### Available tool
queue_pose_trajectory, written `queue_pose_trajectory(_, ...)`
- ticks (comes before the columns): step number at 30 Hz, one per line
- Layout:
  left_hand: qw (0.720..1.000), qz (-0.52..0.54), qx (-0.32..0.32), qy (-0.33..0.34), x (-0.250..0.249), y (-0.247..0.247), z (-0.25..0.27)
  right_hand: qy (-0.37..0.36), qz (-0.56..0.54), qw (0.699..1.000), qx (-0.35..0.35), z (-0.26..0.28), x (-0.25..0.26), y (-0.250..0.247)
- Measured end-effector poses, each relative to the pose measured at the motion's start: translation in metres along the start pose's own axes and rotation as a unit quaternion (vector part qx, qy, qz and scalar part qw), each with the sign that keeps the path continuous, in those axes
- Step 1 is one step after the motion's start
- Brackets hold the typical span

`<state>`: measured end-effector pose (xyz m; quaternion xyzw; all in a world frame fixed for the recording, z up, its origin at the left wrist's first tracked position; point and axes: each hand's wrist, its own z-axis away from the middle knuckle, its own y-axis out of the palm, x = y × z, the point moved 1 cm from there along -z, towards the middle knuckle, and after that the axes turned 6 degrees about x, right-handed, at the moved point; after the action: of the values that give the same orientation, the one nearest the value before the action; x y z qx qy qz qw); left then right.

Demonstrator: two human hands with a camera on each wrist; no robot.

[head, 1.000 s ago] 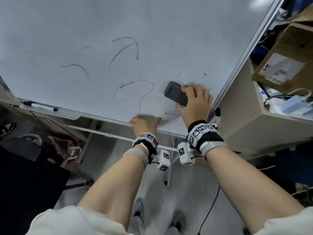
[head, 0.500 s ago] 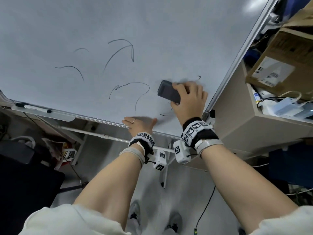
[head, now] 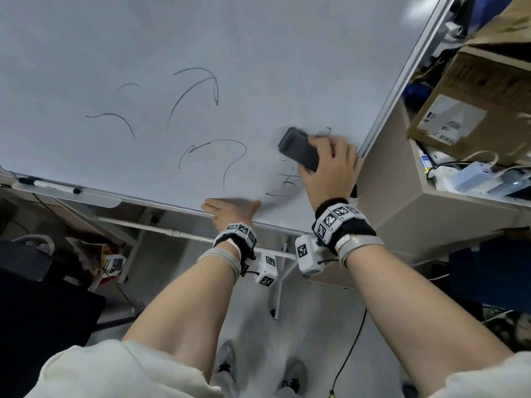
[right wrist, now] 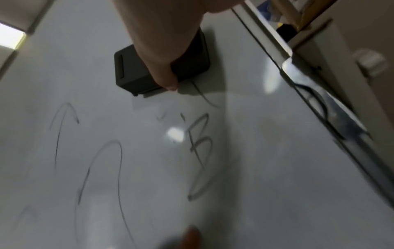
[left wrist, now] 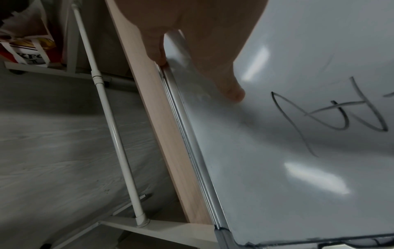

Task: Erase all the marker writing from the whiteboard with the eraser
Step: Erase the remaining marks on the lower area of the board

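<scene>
Whiteboard (head: 258,53) w/ thin curved marker strokes (head: 195,84) left.

— Where are the hands?

— Both bare forearms reach forward, a strapped band on each wrist. The right hand (head: 330,165) is raised, fingers curled over the eraser (head: 298,152), thumb along its near side.

— And the left?

— The left hand (head: 230,209) lies low, fingers straight, thumb spread; probably resting on the whiteboard (head: 258,53) edge.
</scene>
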<state>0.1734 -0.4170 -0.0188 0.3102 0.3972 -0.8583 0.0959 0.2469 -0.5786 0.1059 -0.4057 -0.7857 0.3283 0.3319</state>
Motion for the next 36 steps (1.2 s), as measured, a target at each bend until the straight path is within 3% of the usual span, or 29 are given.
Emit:
queue_pose_trajectory(3, 1.000, 0.004, -0.004, -0.003, -0.001, 0.002, -0.001, 0.067, -0.029, 0.993, -0.091, -0.029, -0.010, -0.024)
queue_pose_trajectory(5, 1.000, 0.003, -0.006, -0.007, 0.000, 0.003, -0.001, 0.080, -0.031, 0.990, -0.115, -0.039, -0.015, -0.030)
queue_pose_trajectory(9, 1.000, -0.006, -0.006, -0.004, 0.001, 0.004, -0.003, 0.076, -0.025, 0.995, -0.054, -0.014, -0.017, -0.011)
queue_pose_trajectory(12, 1.000, -0.008, -0.004, -0.013, 0.002, 0.003, -0.004, 0.018, 0.002, 1.000, 0.007, 0.011, -0.011, 0.003)
queue_pose_trajectory(18, 1.000, 0.004, 0.015, -0.015, -0.003, -0.003, 0.002, 0.034, -0.014, 0.998, -0.046, -0.022, -0.003, -0.013)
queue_pose_trajectory(24, 1.000, 0.011, 0.006, 0.014, 0.012, -0.012, 0.003, -0.013, 0.002, 0.997, 0.081, 0.024, 0.006, 0.026)
queue_pose_trajectory(27, 1.000, 0.014, -0.002, 0.007, 0.013, -0.022, 0.000, -0.082, 0.040, 0.983, 0.158, 0.053, 0.009, 0.047)
queue_pose_trajectory(29, 1.000, 0.006, 0.009, 0.008, 0.014, -0.026, 0.000, -0.088, 0.051, 0.976, 0.190, 0.065, 0.010, 0.051)
queue_pose_trajectory(31, 1.000, -0.004, 0.016, 0.010, 0.013, -0.029, 0.001, -0.076, 0.050, 0.979, 0.180, 0.058, 0.011, 0.045)
queue_pose_trajectory(36, 0.999, -0.003, 0.033, -0.002, 0.007, -0.027, 0.006, -0.019, 0.015, 0.999, 0.039, 0.003, 0.007, 0.005)
